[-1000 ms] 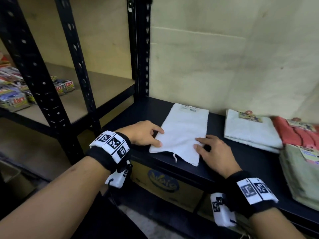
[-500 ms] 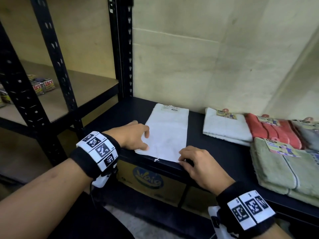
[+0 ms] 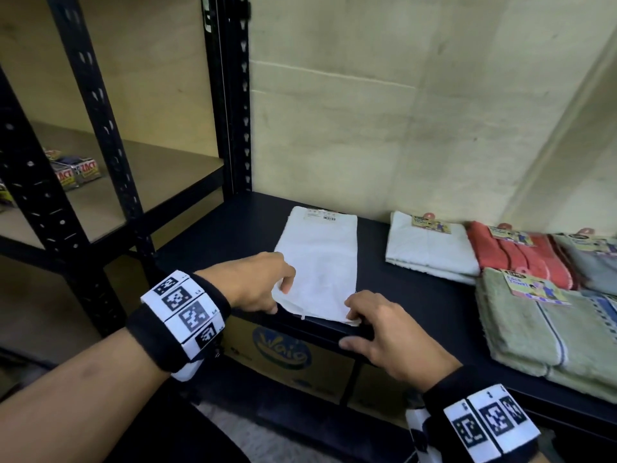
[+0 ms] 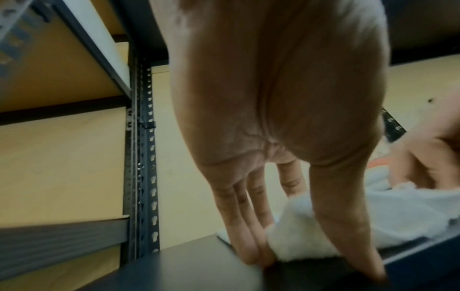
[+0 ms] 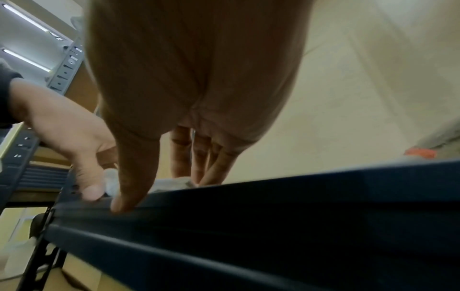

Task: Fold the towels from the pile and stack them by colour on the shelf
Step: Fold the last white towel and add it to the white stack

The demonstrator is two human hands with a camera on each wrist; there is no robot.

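Note:
A white towel (image 3: 320, 262) lies flat, folded lengthwise, on the black shelf (image 3: 417, 295), its near edge at the shelf's front lip. My left hand (image 3: 282, 299) pinches the near-left corner and lifts it slightly; the left wrist view shows the towel (image 4: 398, 216) bunched between thumb and fingers (image 4: 251, 246). The fingertips of my right hand (image 3: 350, 330) rest on the near-right corner, and its thumb sits on the shelf's front lip (image 5: 273, 196) just below. A sliver of towel (image 5: 174, 181) shows behind that thumb.
Folded stacks lie to the right: white (image 3: 430, 248), red (image 3: 521, 259), green (image 3: 551, 329) and grey-blue (image 3: 594, 259). A black upright (image 3: 230, 95) stands at the left. Beyond it a wooden shelf holds small packets (image 3: 76, 172). A cardboard box (image 3: 283, 355) sits below.
Both hands slid back from the towel's middle to its near corners. The left now pinches its corner up; the right thumb dropped onto the shelf lip. The view shifted right.

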